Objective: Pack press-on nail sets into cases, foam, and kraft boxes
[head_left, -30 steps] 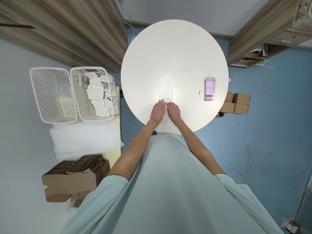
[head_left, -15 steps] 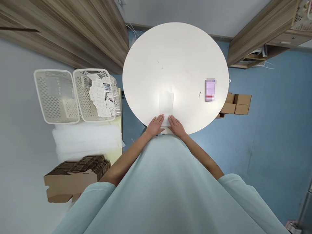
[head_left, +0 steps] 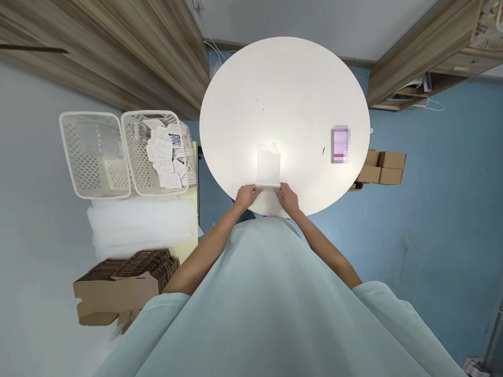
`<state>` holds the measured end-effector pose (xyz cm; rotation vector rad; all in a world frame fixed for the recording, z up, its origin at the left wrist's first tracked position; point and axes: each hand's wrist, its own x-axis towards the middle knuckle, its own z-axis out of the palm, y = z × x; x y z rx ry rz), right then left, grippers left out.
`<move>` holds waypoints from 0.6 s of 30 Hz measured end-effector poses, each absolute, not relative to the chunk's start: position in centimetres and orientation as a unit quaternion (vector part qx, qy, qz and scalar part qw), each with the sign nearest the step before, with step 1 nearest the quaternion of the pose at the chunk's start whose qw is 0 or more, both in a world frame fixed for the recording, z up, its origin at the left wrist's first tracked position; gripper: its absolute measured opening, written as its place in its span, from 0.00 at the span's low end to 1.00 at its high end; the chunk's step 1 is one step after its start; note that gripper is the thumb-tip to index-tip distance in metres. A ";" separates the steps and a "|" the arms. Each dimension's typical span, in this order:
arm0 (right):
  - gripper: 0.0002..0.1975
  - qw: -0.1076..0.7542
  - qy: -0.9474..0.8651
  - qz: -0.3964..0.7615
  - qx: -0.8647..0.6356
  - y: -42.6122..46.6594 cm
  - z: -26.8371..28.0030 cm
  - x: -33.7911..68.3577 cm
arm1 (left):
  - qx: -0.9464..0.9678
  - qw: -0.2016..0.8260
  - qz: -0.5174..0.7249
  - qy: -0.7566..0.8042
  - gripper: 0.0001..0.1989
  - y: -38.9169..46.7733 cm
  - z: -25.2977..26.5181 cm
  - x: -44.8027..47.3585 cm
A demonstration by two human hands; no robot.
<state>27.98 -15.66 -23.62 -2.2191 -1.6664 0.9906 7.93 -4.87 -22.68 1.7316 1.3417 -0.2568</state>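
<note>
A thin white foam sheet (head_left: 269, 166) lies on the round white table (head_left: 302, 73), close to its near edge. Its near end is turned up into a narrow fold running between my two hands. My left hand (head_left: 247, 196) pinches the left end of this fold. At the right end, my right hand (head_left: 288, 199) grips it with thumb and fingers. The far end of the sheet rests flat, with an uneven edge. Whether anything is wrapped inside the fold is hidden.
A blurred purple phone-like object (head_left: 340, 144) lies on the table's right. At left stand two white baskets (head_left: 94, 114), one holding printed cards (head_left: 160, 149), plus stacked white foam sheets (head_left: 143, 225) and flattened cardboard boxes (head_left: 118, 296). Small brown boxes (head_left: 387, 167) sit beyond the table's right edge.
Both hands have gone from lying flat at the sheet's near end to gripping it. They moved slightly away from my body, and the near end is now folded over.
</note>
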 end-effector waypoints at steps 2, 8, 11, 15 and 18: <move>0.21 0.096 -0.533 0.338 -0.770 -14.6 -23.8 27.9 | 0.685 0.439 -0.107 0.571 0.19 -4.3 -22.9 8.6; 0.15 0.141 -0.461 0.345 -0.805 -12.4 -24.7 28.2 | 0.657 0.409 -0.070 0.629 0.11 -4.6 -23.0 10.3; 0.20 0.139 -0.526 0.299 -0.784 -11.4 -24.4 28.5 | 0.694 0.345 -0.042 0.631 0.16 -5.0 -23.0 11.2; 0.25 0.097 -0.641 0.289 -0.705 -10.4 -24.1 28.8 | 0.799 0.343 -0.022 0.492 0.29 -4.6 -23.4 12.1; 0.27 0.080 -0.666 0.299 -0.679 -10.7 -24.2 29.0 | 0.824 0.363 -0.047 0.432 0.32 -4.2 -23.7 11.8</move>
